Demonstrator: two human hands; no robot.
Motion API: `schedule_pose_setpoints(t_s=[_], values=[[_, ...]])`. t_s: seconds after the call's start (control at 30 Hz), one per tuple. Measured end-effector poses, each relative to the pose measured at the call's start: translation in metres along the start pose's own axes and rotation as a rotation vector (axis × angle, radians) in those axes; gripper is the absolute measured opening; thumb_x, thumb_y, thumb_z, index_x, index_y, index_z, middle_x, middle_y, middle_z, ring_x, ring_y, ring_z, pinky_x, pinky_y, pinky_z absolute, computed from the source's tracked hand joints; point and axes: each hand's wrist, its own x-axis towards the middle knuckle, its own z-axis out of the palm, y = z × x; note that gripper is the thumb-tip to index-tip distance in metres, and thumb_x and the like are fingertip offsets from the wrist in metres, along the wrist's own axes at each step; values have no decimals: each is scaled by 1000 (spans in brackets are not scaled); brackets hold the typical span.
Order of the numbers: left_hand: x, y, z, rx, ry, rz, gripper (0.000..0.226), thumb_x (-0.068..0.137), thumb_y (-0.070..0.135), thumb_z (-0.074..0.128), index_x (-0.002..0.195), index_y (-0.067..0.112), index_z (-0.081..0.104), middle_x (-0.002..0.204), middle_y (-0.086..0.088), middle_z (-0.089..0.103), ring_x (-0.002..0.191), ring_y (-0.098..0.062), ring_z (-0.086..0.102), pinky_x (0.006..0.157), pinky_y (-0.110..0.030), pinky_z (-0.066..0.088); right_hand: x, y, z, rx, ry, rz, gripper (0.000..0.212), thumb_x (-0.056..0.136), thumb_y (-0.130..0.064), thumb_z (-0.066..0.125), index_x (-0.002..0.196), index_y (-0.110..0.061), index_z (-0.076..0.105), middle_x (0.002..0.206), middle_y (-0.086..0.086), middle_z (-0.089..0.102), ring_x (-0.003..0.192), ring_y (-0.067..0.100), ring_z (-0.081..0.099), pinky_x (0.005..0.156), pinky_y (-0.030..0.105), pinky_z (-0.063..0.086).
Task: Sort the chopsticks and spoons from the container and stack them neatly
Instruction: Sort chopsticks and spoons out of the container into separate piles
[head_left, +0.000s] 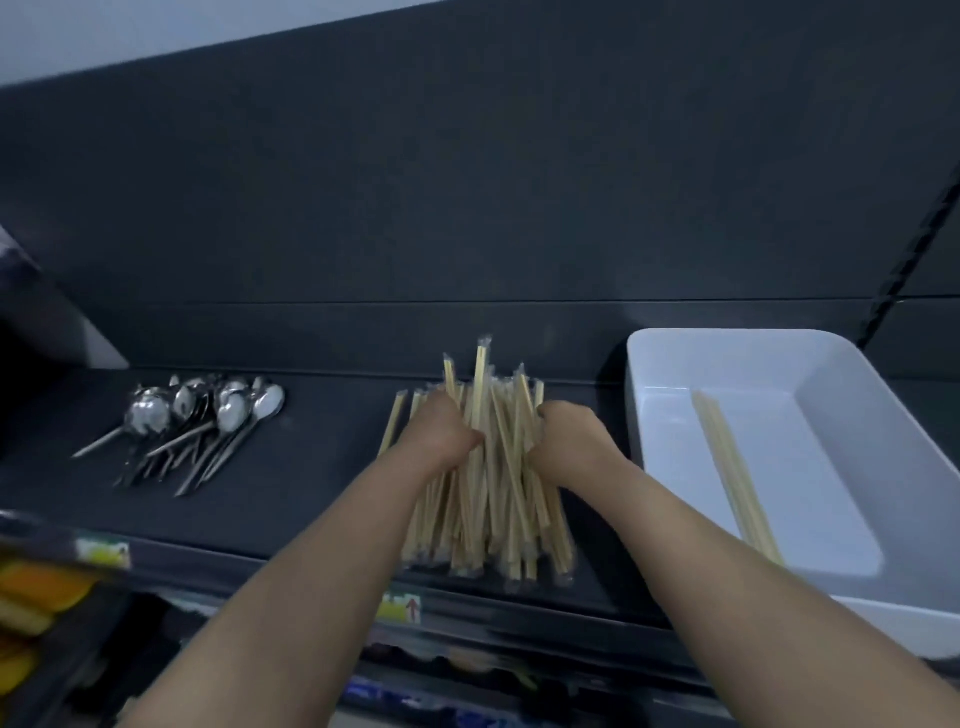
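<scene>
The left hand (441, 431) and right hand (571, 441) grip either side of the chopsticks bundle (488, 499) midway along the shelf (322, 467), sticks running front edge to back, the right hand nearer the container (644, 415) holding leftover chopsticks (737, 478).

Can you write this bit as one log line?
left hand grips chopstick pile | right hand grips it too | spoons heaped apart | container holds leftover chopsticks

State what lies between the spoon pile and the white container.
In the head view, a bundle of wrapped chopsticks, gripped by the left hand and right hand.
</scene>
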Motion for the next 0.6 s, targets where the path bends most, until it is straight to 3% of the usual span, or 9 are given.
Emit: schedule_pose_setpoints(t_s=[0.1,0.17,0.27,0.4,0.5,0.6], values=[[7,-12,1,1,45,30,55,90,23,64,136,5,40,116,-9,58,96,-24,60,82,-34,52,7,-8,22,-24,-46,-8,7,88,-9,52,90,-8,59,97,8,61,87,26,61,57,22,44],[7,-13,0,24,94,64,44,91,18,61,129,8,42,115,-9,60,100,-26,61,77,-33,48,7,-9,25,-86,-38,11,23,90,-16,54,110,-8,62,109,9,63,95,26,62,69,26,48],[7,-7,-2,69,189,194,38,91,10,55,128,12,48,124,-8,59,109,-25,58,81,-31,46,-1,-8,10,-274,160,-35,21,87,-14,52,102,-16,66,102,5,66,88,26,61,64,27,43],[0,30,4,20,208,364,29,91,10,55,117,21,64,120,0,64,109,-19,59,91,-31,49,-17,9,-28,-516,426,-96,24,84,-10,52,102,-19,64,100,2,62,98,25,56,63,28,32],[-12,69,19,-29,195,492,27,90,11,53,105,24,71,108,3,70,102,-19,63,88,-33,51,-32,37,-51,-609,461,-18,26,86,-11,53,107,-23,63,101,0,62,100,23,55,67,29,34],[-28,109,44,-25,123,623,28,90,11,51,105,23,71,107,4,71,101,-19,64,88,-34,52,-47,79,-69,-600,439,111,27,88,-13,54,111,-25,63,106,-2,64,102,22,56,72,30,37]])
